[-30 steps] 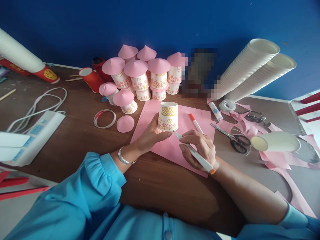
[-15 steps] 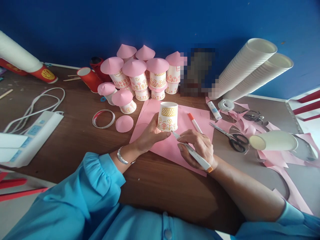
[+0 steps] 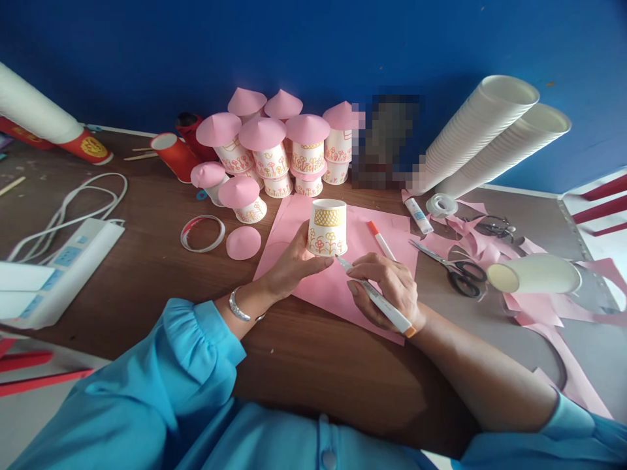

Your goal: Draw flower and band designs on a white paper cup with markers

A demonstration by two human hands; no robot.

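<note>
An upside-down white paper cup (image 3: 327, 227) with drawn flowers and a yellow lattice stands on a pink paper sheet (image 3: 365, 251). My left hand (image 3: 292, 262) grips its lower rim from the left. My right hand (image 3: 386, 287) is closed round a white marker (image 3: 377, 299) with an orange end. The marker's tip touches the cup's bottom edge on the right.
Finished cups with pink cone lids (image 3: 274, 147) cluster behind. A second orange marker (image 3: 381, 240), glue tube (image 3: 420, 215), tape roll (image 3: 441, 205), scissors (image 3: 453, 269) and pink scraps lie right. Two long cup stacks (image 3: 490, 140) lean on the blue wall. A power strip (image 3: 61, 264) sits left.
The view has shifted very slightly. Both hands, the cup and the marker stay almost where they were.
</note>
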